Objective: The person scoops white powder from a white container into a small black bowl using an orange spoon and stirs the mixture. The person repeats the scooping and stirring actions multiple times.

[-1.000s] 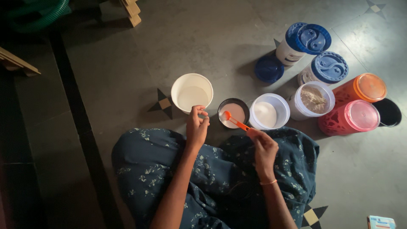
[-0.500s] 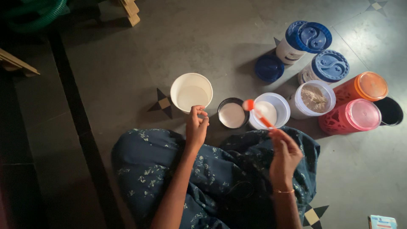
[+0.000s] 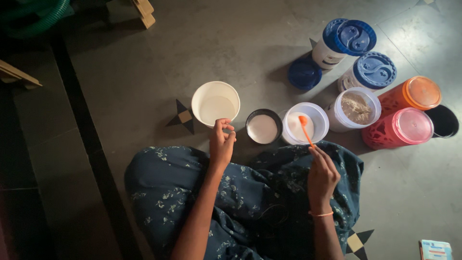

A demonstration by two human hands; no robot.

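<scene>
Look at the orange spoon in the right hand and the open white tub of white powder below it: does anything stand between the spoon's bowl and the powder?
Nothing visible does. The right hand holds the orange spoon with its bowl over the open white tub, which has no lid on.

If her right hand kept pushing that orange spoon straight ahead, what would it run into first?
The right hand points the orange spoon up and slightly left. Its tip is already over the open white tub of white powder, so it would probably meet that powder first, though its height above it is unclear.
</scene>
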